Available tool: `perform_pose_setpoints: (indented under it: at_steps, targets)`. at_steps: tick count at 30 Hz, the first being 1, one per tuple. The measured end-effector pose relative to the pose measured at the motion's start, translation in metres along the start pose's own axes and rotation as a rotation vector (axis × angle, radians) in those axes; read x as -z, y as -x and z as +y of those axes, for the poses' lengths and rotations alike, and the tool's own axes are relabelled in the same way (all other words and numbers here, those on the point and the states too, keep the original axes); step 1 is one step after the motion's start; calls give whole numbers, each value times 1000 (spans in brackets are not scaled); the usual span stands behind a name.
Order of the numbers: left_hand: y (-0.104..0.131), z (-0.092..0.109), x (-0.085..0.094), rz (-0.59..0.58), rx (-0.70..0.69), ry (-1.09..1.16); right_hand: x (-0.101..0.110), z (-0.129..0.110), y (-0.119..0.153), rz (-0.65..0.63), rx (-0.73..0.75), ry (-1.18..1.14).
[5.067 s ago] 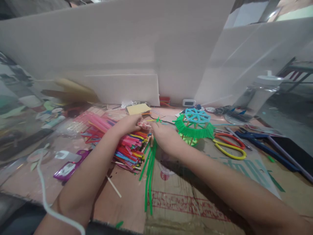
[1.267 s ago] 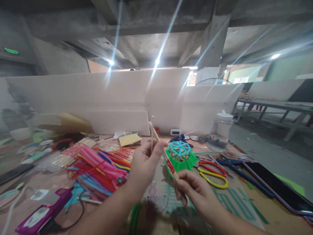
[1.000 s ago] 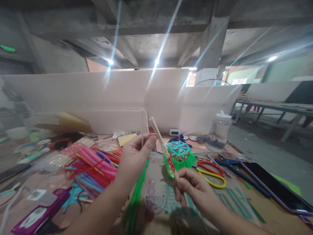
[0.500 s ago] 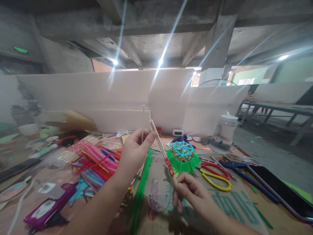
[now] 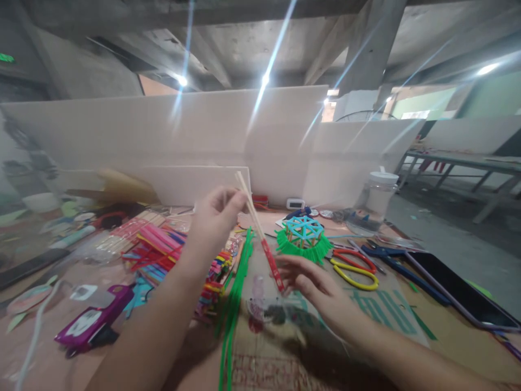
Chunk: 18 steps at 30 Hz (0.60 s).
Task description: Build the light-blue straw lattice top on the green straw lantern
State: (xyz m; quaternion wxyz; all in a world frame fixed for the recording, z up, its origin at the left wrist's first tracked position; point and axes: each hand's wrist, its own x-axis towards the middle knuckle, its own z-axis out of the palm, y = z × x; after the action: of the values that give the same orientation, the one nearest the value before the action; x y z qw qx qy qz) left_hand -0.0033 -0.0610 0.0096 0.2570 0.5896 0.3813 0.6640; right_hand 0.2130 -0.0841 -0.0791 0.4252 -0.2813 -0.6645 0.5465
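Observation:
My left hand (image 5: 223, 212), a little blurred, pinches a pair of wooden chopsticks (image 5: 255, 217) near their upper, pale end. They are held tilted above the table, and their lower part is red with light marks. My right hand (image 5: 315, 285) is beside that red end, fingers loosely apart and the fingertips at or touching it. Behind the right hand stands a small craft piece (image 5: 303, 236) with a blue lattice top and a green fringe. Long green strips (image 5: 236, 298) lie below and between my hands.
Coloured strips (image 5: 163, 239) and small bundles (image 5: 217, 277) lie to the left, near a purple glue gun (image 5: 95, 320). On the right are red-and-yellow-handled scissors (image 5: 356, 271), blue pliers (image 5: 407, 271), a phone (image 5: 459, 288) and a lidded water bottle (image 5: 376, 198). A white panel (image 5: 195, 136) stands behind.
The chopsticks have gone from my right hand's grip to my left hand's pinch. My right hand has loosened and risen. The thin stick in my left hand no longer shows separately. The view has tilted down.

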Motion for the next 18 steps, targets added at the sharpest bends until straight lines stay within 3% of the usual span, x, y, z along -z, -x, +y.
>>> perform_pose_setpoints:
  at_steps: [3,5,8,12,15,18]
  targets:
    - [7,-4,-15,-172,-2,-91,-10,-15,-7,-9,-41,62]
    - [8,-6,-19,-178,-8,-79,-13,-17,-9,-19,-44,124]
    - [-2,-5,-7,-4,-30,9,-11,-3,-3,-18,-35,302]
    - [-28,5,35,440,-97,161,-8,21,5,-135,-94,602]
    - [-37,18,57,515,-57,236,-21,26,-18,-131,-40,825]
    - [-31,30,56,426,-95,264,-51,22,-75,-101,87,906]
